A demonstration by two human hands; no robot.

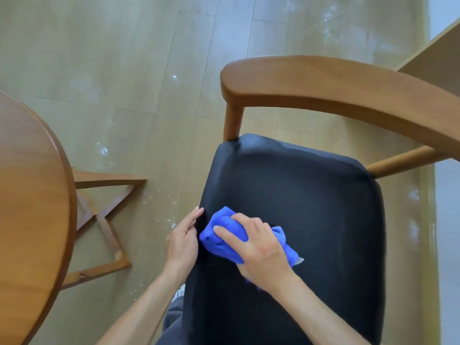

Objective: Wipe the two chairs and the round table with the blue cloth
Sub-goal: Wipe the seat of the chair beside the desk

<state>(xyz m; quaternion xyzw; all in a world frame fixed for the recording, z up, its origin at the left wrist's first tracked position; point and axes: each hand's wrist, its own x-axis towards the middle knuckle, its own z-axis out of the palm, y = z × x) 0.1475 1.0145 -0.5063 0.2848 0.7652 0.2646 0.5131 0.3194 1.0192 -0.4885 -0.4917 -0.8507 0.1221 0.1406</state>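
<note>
My right hand (258,245) is sitting on top of the blue cloth (224,235), and my fingers are curling over it and squeezing it down onto the black seat (311,207) of the chair. The cloth is all bunched up near the left edge of the seat. My left hand (183,239) is just beside it, with my fingers lying flat against the side of the seat. My two hands are close together but not touching. The chair's brown wooden arm (336,88) is curving around the far side. The round table (29,195) is standing off to my left, on the wooden floor (124,70).
</note>
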